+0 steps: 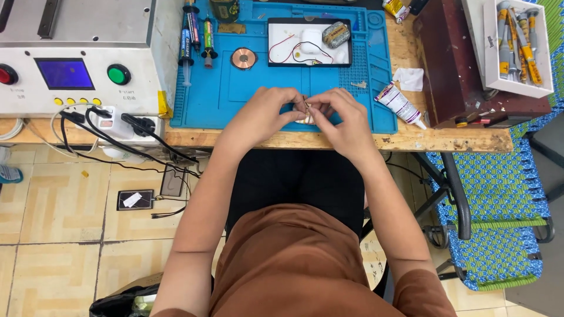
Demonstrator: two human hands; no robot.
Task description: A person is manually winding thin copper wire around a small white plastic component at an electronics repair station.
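Head view: a small pale part (305, 117) is pinched between the fingertips of the left hand (264, 114) and the right hand (346, 117), just above the near edge of the blue mat (235, 94) on the tabletop (446, 141), seemingly for steadiness. A copper coil (243, 58) lies farther off.

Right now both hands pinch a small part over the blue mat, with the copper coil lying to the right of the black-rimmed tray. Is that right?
Not quite. The head view shows the copper coil lying to the left of the black-rimmed tray, not the right. The rest holds: the left hand and right hand pinch a small part over the blue mat.
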